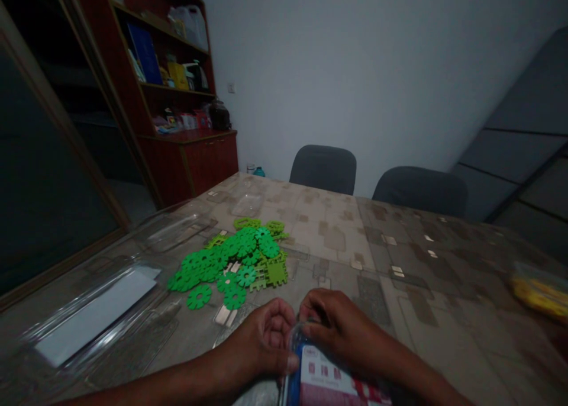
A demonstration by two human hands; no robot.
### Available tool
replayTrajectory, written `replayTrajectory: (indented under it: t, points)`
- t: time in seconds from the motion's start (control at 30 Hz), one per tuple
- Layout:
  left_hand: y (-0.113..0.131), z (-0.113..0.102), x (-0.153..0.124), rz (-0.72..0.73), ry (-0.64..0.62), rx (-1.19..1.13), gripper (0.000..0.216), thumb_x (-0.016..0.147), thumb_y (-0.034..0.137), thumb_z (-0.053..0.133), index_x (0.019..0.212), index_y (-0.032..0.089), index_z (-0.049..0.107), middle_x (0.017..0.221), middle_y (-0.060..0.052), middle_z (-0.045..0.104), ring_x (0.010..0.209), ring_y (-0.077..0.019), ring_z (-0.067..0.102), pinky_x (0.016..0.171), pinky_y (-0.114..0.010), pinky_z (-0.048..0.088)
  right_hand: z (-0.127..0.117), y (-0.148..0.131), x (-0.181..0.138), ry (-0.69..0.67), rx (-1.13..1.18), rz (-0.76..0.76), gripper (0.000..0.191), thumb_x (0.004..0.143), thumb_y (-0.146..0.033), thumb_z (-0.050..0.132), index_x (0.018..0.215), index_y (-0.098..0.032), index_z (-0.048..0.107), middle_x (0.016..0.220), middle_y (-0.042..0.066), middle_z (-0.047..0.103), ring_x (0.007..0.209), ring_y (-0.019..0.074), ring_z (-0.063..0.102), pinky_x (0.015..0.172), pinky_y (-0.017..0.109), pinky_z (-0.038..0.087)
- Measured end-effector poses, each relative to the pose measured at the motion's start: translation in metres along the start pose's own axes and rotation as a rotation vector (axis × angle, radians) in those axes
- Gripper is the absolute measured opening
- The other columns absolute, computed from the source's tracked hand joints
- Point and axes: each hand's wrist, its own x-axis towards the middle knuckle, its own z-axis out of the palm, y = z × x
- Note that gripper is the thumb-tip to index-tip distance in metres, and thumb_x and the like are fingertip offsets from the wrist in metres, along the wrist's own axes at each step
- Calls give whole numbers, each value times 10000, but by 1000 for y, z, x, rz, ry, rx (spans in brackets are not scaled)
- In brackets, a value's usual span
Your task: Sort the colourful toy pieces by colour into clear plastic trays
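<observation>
A clear plastic package [326, 373] with a printed white and pink card and something blue inside lies at the table's near edge. My left hand [273, 341] grips its left edge, thumb on the side and fingers curled. At the package's upper corner, my right hand [332, 317] pinches the rim with thumb and fingers. Just beyond my hands is a loose pile of green notched discs [231, 255], with lighter green square pieces [276, 272] along its right side. The package's lower part runs out of view.
On the left lie a clear tray with a white paper strip [100, 311] and another clear plastic tray [175, 231]. A small clear container [246, 203] stands farther back. Yellow pieces in a clear pack [541, 290] are at the right edge. Two grey chairs [323, 168] line the far side.
</observation>
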Motion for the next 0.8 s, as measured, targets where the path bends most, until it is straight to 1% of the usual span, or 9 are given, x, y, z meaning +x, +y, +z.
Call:
replayTrajectory:
  t: [0.1, 0.23, 0.33, 0.43, 0.57, 0.63, 0.7, 0.73, 0.8]
  points:
    - [0, 2, 1, 6, 22, 2, 615, 528, 292, 1000, 923, 180, 543, 814, -1, 668, 686, -128, 615, 622, -219, 461, -2, -8, 4, -53, -42, -2, 136, 748, -71, 632, 799, -192, 598, 766, -36, 555, 726, 145, 502, 651, 255, 326]
    - [2, 5, 1, 30, 32, -19, 591, 513, 265, 997, 876, 180, 538, 760, 22, 642, 657, -111, 580, 596, -201, 428, -4, -12, 6, -56, -12, -46, 179, 726, -48, 664, 786, -196, 581, 773, -43, 549, 734, 142, 501, 668, 252, 334]
    - [8, 10, -2, 29, 14, -30, 545, 545, 229, 977, 863, 178, 537, 765, 16, 645, 678, -115, 581, 614, -204, 429, -4, -9, 7, -41, 60, -84, 166, 758, -60, 677, 770, -198, 584, 742, -56, 543, 705, 130, 498, 666, 247, 342]
    - [14, 16, -6, 12, -22, -50, 536, 558, 227, 961, 856, 189, 518, 806, -1, 651, 716, -139, 595, 649, -233, 447, -2, -6, 5, -26, 112, -148, 148, 804, -121, 697, 750, -200, 584, 709, -65, 526, 671, 122, 484, 662, 247, 350]
    - [16, 15, -9, -9, 3, -22, 487, 608, 266, 931, 849, 192, 514, 799, 8, 603, 697, -133, 554, 642, -238, 420, -1, -6, 2, -2, 198, -242, 123, 839, -187, 689, 752, -202, 603, 706, -62, 529, 671, 122, 492, 659, 247, 362]
    - [16, 11, -8, 16, 2, 63, 459, 665, 359, 899, 848, 194, 511, 741, 23, 567, 639, -123, 507, 594, -227, 379, -2, -7, 1, 11, 229, -233, 99, 840, -185, 682, 764, -203, 620, 703, -61, 532, 662, 121, 491, 633, 242, 355]
    - [18, 8, -7, 61, -5, 219, 436, 708, 445, 852, 864, 196, 530, 695, 39, 532, 608, -127, 473, 569, -228, 348, -4, -6, 1, 33, 196, -205, 81, 826, -152, 682, 784, -203, 634, 710, -60, 537, 664, 121, 491, 623, 240, 346]
    - [19, 8, -7, 101, 14, 319, 408, 733, 466, 821, 878, 194, 554, 703, 37, 527, 624, -137, 473, 579, -235, 348, -5, -5, 1, 39, 161, -189, 85, 817, -133, 685, 804, -203, 641, 718, -59, 540, 671, 123, 493, 627, 241, 344]
    - [25, 10, -7, 197, 95, 543, 315, 788, 459, 749, 873, 190, 610, 766, 17, 534, 702, -164, 488, 631, -256, 363, -10, -2, 1, 50, 83, -162, 122, 802, -106, 695, 852, -207, 648, 735, -61, 541, 689, 126, 500, 649, 246, 345]
